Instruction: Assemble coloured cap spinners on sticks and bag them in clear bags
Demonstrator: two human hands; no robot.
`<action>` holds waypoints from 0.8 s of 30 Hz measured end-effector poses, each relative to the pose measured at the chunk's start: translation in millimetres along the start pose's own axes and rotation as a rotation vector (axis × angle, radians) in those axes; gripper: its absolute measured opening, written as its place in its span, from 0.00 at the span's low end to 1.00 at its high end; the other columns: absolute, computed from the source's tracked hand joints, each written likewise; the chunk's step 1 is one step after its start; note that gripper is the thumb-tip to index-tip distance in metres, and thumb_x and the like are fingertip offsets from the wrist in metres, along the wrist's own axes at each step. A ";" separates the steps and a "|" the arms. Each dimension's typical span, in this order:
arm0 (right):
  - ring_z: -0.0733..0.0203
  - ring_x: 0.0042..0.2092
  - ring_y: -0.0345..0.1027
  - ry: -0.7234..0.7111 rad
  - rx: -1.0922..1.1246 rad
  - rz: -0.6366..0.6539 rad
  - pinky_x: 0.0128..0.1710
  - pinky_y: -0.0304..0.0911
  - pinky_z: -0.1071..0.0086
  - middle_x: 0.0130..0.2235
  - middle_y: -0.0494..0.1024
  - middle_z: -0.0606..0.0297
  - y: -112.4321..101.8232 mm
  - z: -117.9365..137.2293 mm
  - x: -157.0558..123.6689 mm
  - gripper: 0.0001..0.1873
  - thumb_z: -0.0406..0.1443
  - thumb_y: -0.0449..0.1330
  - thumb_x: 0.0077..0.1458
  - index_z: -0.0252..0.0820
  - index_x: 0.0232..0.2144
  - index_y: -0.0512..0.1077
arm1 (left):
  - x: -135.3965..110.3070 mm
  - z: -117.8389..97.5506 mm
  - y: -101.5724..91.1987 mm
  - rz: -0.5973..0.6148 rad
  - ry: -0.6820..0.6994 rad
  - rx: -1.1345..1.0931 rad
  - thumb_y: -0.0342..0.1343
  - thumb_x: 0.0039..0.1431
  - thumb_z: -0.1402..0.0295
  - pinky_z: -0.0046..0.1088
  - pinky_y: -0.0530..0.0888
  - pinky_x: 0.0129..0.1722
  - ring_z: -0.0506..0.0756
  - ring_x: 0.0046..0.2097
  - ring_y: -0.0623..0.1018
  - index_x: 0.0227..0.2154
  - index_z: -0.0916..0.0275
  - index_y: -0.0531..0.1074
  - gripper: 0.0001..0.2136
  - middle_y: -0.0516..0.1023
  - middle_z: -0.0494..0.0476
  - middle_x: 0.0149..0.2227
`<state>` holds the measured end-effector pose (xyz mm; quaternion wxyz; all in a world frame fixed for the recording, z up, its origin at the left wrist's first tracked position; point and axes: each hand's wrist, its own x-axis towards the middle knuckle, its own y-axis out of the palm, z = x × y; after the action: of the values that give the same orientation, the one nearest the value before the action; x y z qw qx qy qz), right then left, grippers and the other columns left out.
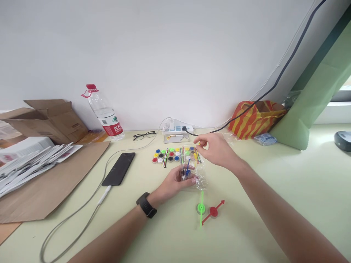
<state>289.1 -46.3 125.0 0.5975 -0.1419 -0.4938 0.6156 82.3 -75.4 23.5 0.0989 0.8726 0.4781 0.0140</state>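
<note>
My left hand is closed around a crinkled clear plastic bag. Blue, white and yellow pieces show in or behind the bag, among them a blue arrow. Above and to the right, my right hand has its thumb and fingers pinched together; what is between them is too small to make out. Rows of coloured round discs with thin coloured arrows lie just beyond my left hand. Nearer to me lie a green arrow spinner and a red arrow spinner, each an arrow on a round base.
On the left are a phone on a white cable, papers, a cardboard box and a water bottle. Glasses and a power strip sit by the wall. A striped bag stands back right.
</note>
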 end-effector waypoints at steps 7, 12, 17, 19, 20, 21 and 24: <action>0.64 0.25 0.62 0.040 -0.064 0.058 0.38 0.54 0.65 0.20 0.73 0.73 -3.3 7.3 -0.9 0.07 0.30 0.59 0.51 0.44 0.27 0.76 | 0.7 0.3 1.0 0.005 -0.020 -0.028 0.73 0.52 0.65 0.38 0.74 0.53 0.60 0.51 0.81 0.50 0.63 0.71 0.25 0.83 0.62 0.43; 0.63 0.28 0.64 -0.013 -0.064 0.140 0.45 0.54 0.61 0.25 0.76 0.70 -7.6 8.9 -2.1 0.13 0.36 0.57 0.60 0.44 0.25 0.76 | 1.1 1.9 0.4 0.000 0.026 -0.010 0.73 0.53 0.66 0.35 0.74 0.52 0.59 0.51 0.80 0.48 0.62 0.74 0.21 0.80 0.58 0.45; 0.54 0.46 0.70 -0.093 -0.011 0.131 0.46 0.60 0.62 0.45 0.77 0.60 -18.3 -2.1 -5.3 0.13 0.44 0.59 0.63 0.45 0.32 0.78 | 0.5 -0.1 0.4 -0.027 0.054 0.005 0.72 0.54 0.66 0.35 0.75 0.51 0.57 0.48 0.80 0.51 0.62 0.74 0.22 0.80 0.58 0.45; 0.55 0.47 0.71 -0.118 0.056 0.172 0.45 0.63 0.63 0.52 0.73 0.59 -21.4 -5.7 -5.9 0.11 0.45 0.61 0.62 0.45 0.34 0.77 | -0.3 -1.8 -0.3 -0.056 0.062 -0.010 0.72 0.54 0.65 0.37 0.75 0.52 0.58 0.48 0.81 0.53 0.61 0.73 0.24 0.81 0.59 0.45; 0.56 0.46 0.71 -0.128 0.107 0.207 0.43 0.64 0.65 0.52 0.73 0.59 -22.2 -5.9 -5.8 0.11 0.44 0.61 0.62 0.44 0.35 0.77 | -0.7 -2.7 -0.7 -0.070 0.065 -0.016 0.72 0.54 0.65 0.38 0.75 0.53 0.59 0.49 0.81 0.54 0.61 0.73 0.26 0.81 0.60 0.45; 0.58 0.43 0.72 -0.141 0.164 0.239 0.40 0.65 0.66 0.50 0.74 0.59 -22.3 -4.8 -5.5 0.09 0.42 0.61 0.62 0.44 0.34 0.76 | -1.1 -3.5 -1.3 -0.074 0.066 -0.023 0.72 0.54 0.66 0.39 0.75 0.53 0.60 0.49 0.81 0.55 0.61 0.72 0.27 0.81 0.61 0.46; 0.61 0.37 0.71 -0.197 0.335 0.229 0.38 0.66 0.67 0.38 0.77 0.63 -20.5 6.5 -4.6 0.06 0.36 0.59 0.63 0.43 0.34 0.74 | -2.1 -6.0 -2.4 -0.011 0.057 -0.038 0.73 0.53 0.66 0.41 0.74 0.54 0.62 0.52 0.80 0.54 0.62 0.72 0.26 0.80 0.65 0.50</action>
<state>297.4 -57.3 142.2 0.4876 -0.0351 -0.4216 0.7637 78.4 -75.0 29.2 0.1019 0.8673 0.4849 0.0476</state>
